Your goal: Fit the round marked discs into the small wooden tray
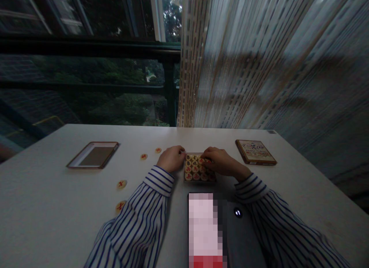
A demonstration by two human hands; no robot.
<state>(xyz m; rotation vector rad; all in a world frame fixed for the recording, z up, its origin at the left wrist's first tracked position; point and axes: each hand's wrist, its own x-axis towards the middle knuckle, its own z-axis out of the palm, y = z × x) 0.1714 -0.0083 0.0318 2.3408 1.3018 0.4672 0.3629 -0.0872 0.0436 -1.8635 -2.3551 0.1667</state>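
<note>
A clear plastic tray (200, 182) stands in front of me, with Chinese chess pieces (195, 169) laid in rows, some with red characters and some with dark ones. My left hand (171, 159) is closed beside the tray's left edge; what its curled fingers hold, if anything, is hidden. From the right, my right hand (221, 161) reaches over the tray, its fingers closed at a red-marked piece (201, 160) in the upper rows. That hand covers the tray's upper right part. Several loose pieces (121, 184) lie left of my left arm, one partly behind the sleeve.
On the white table (86, 206), a shallow box part (96, 156) lies at the left and a printed box (256, 152) at the right. A phone (201, 225) with a blurred screen and a dark grey object (243, 237) lie near me. Curtain and railing stand behind.
</note>
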